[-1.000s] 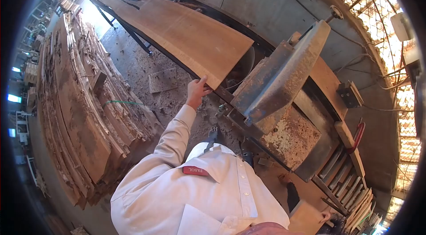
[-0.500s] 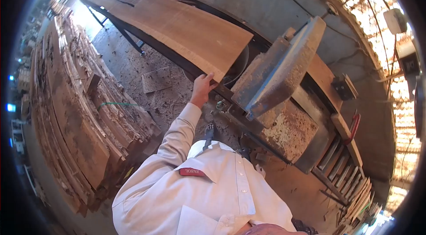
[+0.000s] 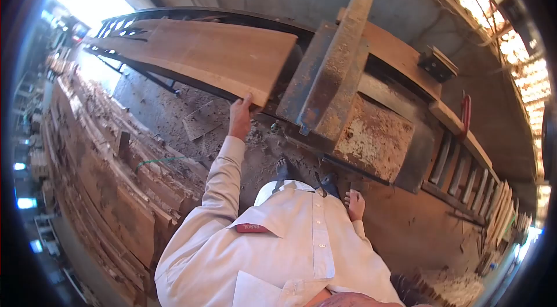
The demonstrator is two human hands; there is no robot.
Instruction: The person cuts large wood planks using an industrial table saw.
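My left hand (image 3: 241,117) is closed on the near corner of a wide wooden board (image 3: 214,52), thumb on top and fingers mostly hidden below the edge. The board lies flat on a long dark metal roller stand (image 3: 156,79), its far end split and ragged. Just right of its near end stands a dusty machine (image 3: 333,69) with a sloping blue-grey cover; a narrow gap separates the two. My right hand (image 3: 355,205) hangs low beside my body, fingers loosely curled and a little apart, with nothing visible in it.
Stacked rough planks (image 3: 104,185) fill the left side. Beyond the machine are a roller frame (image 3: 458,171), a wooden rail with a red clamp (image 3: 466,115), and more wood pieces (image 3: 500,205). A flat panel (image 3: 203,120) lies on the dusty floor.
The view has turned, so the board and machine appear farther left. My left hand still grips the board's corner. My right hand, barely visible before, now shows clearly at my side.
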